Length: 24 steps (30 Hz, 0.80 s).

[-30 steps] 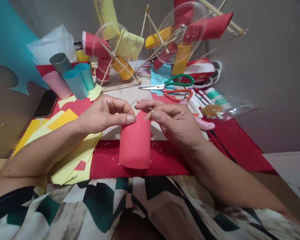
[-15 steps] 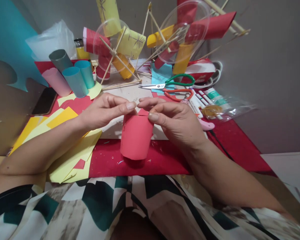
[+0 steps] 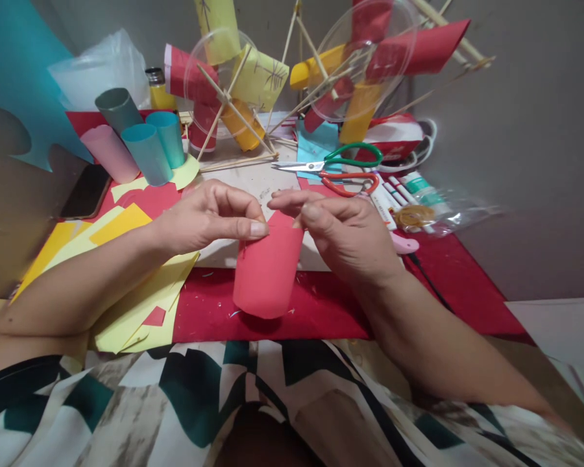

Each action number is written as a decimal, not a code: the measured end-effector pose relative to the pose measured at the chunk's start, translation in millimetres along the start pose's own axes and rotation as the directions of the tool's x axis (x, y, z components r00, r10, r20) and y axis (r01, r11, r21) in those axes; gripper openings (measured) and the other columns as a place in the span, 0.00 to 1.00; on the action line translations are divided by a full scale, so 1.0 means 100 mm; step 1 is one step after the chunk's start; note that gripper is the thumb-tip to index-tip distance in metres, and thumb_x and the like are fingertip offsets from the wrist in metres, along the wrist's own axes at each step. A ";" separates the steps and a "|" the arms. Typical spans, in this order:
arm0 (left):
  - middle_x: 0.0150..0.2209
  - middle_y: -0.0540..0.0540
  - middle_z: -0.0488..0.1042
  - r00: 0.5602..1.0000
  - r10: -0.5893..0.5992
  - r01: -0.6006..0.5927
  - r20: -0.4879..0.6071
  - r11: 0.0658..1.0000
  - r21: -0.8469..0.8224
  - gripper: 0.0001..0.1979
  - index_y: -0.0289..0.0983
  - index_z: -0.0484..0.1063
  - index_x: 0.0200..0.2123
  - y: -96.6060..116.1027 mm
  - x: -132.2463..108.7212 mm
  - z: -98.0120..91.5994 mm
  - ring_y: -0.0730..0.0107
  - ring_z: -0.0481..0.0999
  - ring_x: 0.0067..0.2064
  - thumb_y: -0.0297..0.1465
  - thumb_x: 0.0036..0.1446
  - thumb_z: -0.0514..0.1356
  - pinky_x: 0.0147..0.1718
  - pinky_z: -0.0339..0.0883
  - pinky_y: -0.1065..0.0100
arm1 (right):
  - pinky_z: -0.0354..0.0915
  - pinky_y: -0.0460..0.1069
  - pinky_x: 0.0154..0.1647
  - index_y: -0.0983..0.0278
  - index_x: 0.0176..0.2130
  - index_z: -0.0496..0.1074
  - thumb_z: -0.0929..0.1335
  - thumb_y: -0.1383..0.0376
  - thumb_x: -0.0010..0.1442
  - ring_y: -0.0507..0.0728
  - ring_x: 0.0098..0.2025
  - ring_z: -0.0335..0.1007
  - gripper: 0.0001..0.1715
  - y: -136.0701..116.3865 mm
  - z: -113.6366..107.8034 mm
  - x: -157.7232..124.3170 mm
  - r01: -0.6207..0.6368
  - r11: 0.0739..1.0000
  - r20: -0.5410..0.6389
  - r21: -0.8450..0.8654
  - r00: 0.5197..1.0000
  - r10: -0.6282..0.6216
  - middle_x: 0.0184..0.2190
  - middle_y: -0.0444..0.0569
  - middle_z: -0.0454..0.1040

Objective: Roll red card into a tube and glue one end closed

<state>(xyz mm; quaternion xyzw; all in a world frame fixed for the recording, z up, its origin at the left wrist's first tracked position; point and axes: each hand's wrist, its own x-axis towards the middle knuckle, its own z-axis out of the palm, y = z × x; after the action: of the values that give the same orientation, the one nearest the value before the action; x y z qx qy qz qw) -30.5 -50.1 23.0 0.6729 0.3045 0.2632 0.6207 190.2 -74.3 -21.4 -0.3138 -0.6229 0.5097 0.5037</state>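
Observation:
A red paper cylinder (image 3: 267,275) hangs upright in front of me, just over the near edge of the table. My left hand (image 3: 214,217) pinches its top rim, the thumb lying on the outer side and the fingers behind. At the rim's upper right is my right hand (image 3: 350,237), its fingers curled against the paper edge. Its thumb tip sits slightly off the paper, and its forefinger reaches left above the opening. A small red flap stands up at the rim between the hands. The inside of the cylinder is hidden.
Behind lie scissors (image 3: 316,167) with green and red handles. Paper-tube wheels on stick frames (image 3: 226,97) stand at the back. At left are blue, pink and grey paper tubes (image 3: 146,155), a phone (image 3: 85,191) and yellow sheets (image 3: 141,305). Markers (image 3: 399,191) lie right.
My left thumb has moved down onto the outside of the cylinder's rim. My right thumb has lifted off the rim. The cylinder has tilted slightly, its bottom a little lower.

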 end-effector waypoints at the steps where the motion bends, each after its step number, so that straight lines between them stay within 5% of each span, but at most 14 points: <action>1: 0.24 0.49 0.76 1.000 -0.006 0.006 0.004 1.000 0.002 0.10 0.34 0.78 0.25 0.00 0.00 0.01 0.74 0.73 0.27 0.34 0.51 0.71 0.31 0.71 0.71 | 0.65 0.58 0.64 0.53 0.31 0.83 0.71 0.54 0.64 0.58 0.57 0.73 0.13 -0.01 0.01 0.00 0.015 1.000 -0.003 -0.010 1.000 -0.015 0.47 0.43 0.82; 4: 0.24 0.48 0.76 1.000 -0.017 0.017 0.012 1.000 0.007 0.10 0.33 0.79 0.25 -0.04 0.01 0.03 0.74 0.73 0.28 0.34 0.52 0.70 0.30 0.70 0.72 | 0.66 0.58 0.63 0.52 0.35 0.83 0.74 0.56 0.61 0.58 0.55 0.74 0.06 -0.05 0.04 -0.01 0.048 0.994 0.014 -0.098 0.999 -0.047 0.47 0.43 0.81; 8: 0.25 0.48 0.76 1.000 -0.019 0.019 0.014 1.000 0.005 0.12 0.33 0.80 0.27 -0.09 0.03 0.04 0.75 0.72 0.28 0.37 0.52 0.71 0.30 0.68 0.74 | 0.65 0.60 0.65 0.56 0.27 0.81 0.77 0.60 0.56 0.59 0.55 0.74 0.06 -0.08 0.07 -0.01 0.029 0.983 0.043 -0.181 0.999 -0.022 0.44 0.44 0.82; 15: 0.28 0.49 0.76 0.993 0.097 -0.095 -0.064 0.995 0.029 0.22 0.35 0.79 0.27 -0.12 0.09 0.00 0.74 0.72 0.32 0.50 0.55 0.67 0.38 0.70 0.71 | 0.70 0.56 0.59 0.55 0.28 0.81 0.77 0.59 0.57 0.57 0.54 0.74 0.06 -0.01 0.01 0.00 -0.076 0.993 0.024 0.090 0.997 0.074 0.46 0.42 0.81; 24: 0.27 0.48 0.75 0.995 0.096 -0.097 -0.016 0.995 -0.035 0.18 0.34 0.76 0.24 -0.12 0.06 -0.01 0.72 0.72 0.34 0.42 0.54 0.70 0.40 0.70 0.68 | 0.71 0.60 0.59 0.58 0.22 0.78 0.78 0.52 0.52 0.63 0.56 0.74 0.16 -0.02 0.02 0.01 -0.154 0.984 -0.008 0.093 0.988 0.156 0.50 0.45 0.80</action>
<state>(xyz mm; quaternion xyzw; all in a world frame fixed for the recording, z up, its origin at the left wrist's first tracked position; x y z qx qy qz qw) -28.7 -44.4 10.6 0.6736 0.2713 0.3032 0.6170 188.3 -74.3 -18.9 -0.3417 -0.5686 0.5730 0.4812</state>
